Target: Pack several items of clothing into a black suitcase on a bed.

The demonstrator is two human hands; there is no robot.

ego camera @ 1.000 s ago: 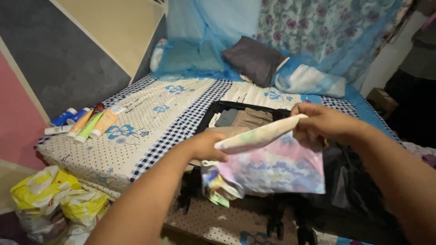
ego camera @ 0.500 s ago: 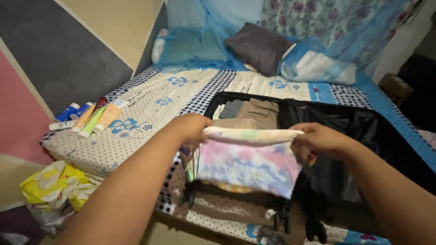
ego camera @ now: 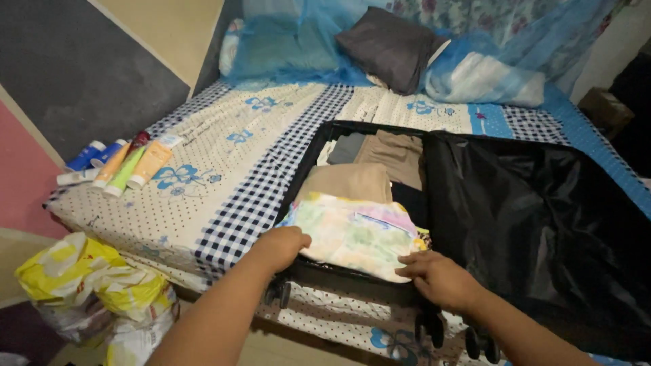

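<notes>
at the near edge of the open suitcase, my left hand rests with fingers curled over the left corner of a folded pastel tie-dye cloth, and my right hand lies flat with fingers spread, pressing on the cloth's near right corner; neither grip is closed around the cloth, both are just laid on it. the cloth sits in the left half of the suitcase, at its near end, lying flat with its far edge against a folded tan garment. beyond that lies a brown folded piece, and just beside it on the left a grey one. the right half of the suitcase is the lid, lined in shiny black fabric and laid open flat. the suitcase lies on a bed covered by a white dotted sheet with blue flowers and checked bands; its wheels hang over the bed's near edge. well apart to the left, near the wall, a row of tubes in blue, orange, green and peach lies side by side on the sheet. at the head of the bed i see a dark grey pillow, a bundled blue and white cover, and blue netting. down on the floor at the left sits a yellow and white plastic bag.
</notes>
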